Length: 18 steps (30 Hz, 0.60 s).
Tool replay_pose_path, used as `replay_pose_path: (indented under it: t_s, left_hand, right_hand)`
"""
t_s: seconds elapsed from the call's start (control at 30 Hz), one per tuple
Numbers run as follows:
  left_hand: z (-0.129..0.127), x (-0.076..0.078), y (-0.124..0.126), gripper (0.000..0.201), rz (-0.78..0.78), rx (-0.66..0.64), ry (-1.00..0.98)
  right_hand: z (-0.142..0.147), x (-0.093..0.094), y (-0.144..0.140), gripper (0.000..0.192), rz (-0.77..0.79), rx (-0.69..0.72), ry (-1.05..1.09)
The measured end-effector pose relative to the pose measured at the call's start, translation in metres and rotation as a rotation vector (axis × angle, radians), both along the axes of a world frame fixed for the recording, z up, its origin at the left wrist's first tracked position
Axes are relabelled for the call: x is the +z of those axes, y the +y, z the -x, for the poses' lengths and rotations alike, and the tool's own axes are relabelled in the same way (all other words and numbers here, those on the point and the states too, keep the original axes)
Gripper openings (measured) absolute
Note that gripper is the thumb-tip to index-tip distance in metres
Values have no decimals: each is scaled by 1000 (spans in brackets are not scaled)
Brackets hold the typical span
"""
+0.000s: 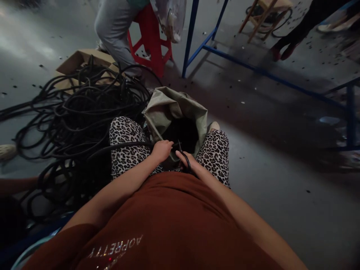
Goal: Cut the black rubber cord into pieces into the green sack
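Between my knees stands an open greenish-grey sack [157,112] with a dark inside, its contents too dark to make out. My left hand [162,150] is closed around a black rubber hose or cord [126,144] that runs over my left thigh from the pile on that side. Over the sack's near rim, my right hand [186,158] grips scissors [180,145] with a black looped handle. The thin blades point up beside the cord's end, close to my left fingertips. Whether the blades touch the cord I cannot tell.
A large tangle of black cords [92,108] lies on my left, partly in a cardboard box [81,56]. Ahead are a red plastic stool [149,41] with a seated person, a blue metal frame [230,54] and a wooden chair [260,17]. Another person's arm [19,184] reaches in at left.
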<state>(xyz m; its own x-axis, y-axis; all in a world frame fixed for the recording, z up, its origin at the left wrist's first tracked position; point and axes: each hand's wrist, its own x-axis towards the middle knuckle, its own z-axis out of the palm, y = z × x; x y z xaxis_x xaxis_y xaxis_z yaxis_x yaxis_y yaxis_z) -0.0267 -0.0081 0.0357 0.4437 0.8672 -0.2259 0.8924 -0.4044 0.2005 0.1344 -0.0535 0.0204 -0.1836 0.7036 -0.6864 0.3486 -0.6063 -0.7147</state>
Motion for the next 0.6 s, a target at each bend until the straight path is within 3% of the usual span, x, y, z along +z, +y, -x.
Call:
replay_pose_path:
  t_s: [0.23,0.6]
  left_hand:
    - [1,1,0,30,2,-2,-12]
    - [4,1,-1,32,25,26,10]
  right_hand:
    - [1,-2,-1,36,-18,-51,-9]
    - [3,2,-1,34,-108,28,-110]
